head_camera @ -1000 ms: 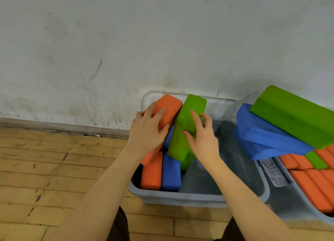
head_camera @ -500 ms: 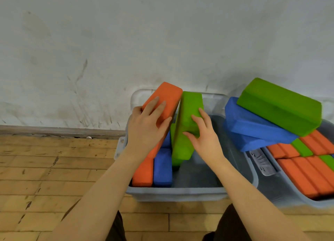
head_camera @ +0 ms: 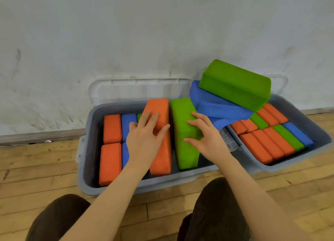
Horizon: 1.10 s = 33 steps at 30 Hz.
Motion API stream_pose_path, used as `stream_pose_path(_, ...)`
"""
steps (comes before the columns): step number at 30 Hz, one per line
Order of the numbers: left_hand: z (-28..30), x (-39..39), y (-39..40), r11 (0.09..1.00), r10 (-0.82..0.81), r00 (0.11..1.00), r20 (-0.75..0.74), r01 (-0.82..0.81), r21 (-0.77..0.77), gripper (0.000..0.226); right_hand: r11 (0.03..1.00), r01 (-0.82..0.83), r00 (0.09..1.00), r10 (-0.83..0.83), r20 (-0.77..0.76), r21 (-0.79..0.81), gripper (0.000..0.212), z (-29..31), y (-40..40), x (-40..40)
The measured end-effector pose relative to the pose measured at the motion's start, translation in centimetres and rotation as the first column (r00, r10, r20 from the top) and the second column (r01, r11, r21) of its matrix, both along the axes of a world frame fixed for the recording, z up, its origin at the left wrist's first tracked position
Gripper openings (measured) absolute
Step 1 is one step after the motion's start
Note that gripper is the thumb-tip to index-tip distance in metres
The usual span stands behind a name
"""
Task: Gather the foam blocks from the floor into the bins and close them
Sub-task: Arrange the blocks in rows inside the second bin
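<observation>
A grey bin stands on the wooden floor against the wall, with orange and blue foam blocks lying inside. My left hand rests with spread fingers on a long orange block that lies tilted in the bin. My right hand grips a green block beside it, thumb on its near side. A second grey bin at the right holds several orange, green and blue blocks. A large green block and a blue block lie stacked across both bins.
The bin's clear lid leans on the white wall behind it. A latch handle sits between the two bins. My knees are at the bottom of the view on the wooden floor.
The orange and green blocks stood steeply on end before; both now lie lower in the bin. My view has shifted, showing more of both bins.
</observation>
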<state>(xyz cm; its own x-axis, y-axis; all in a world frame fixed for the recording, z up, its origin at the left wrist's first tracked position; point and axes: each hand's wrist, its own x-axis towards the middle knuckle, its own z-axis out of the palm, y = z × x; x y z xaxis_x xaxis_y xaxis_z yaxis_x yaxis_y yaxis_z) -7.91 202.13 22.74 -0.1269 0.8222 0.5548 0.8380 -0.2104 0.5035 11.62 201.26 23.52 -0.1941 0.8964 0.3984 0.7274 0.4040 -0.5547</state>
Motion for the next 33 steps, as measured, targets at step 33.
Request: stream_pose_path(33,-11.9,-4.2,-3.5,0.845,-0.406,0.888,-0.217,0.275,-0.458,0.042,0.862,-0.092,0.972,0.186,0.142,-0.499,0.055,-11.4,-1.5,-1.7)
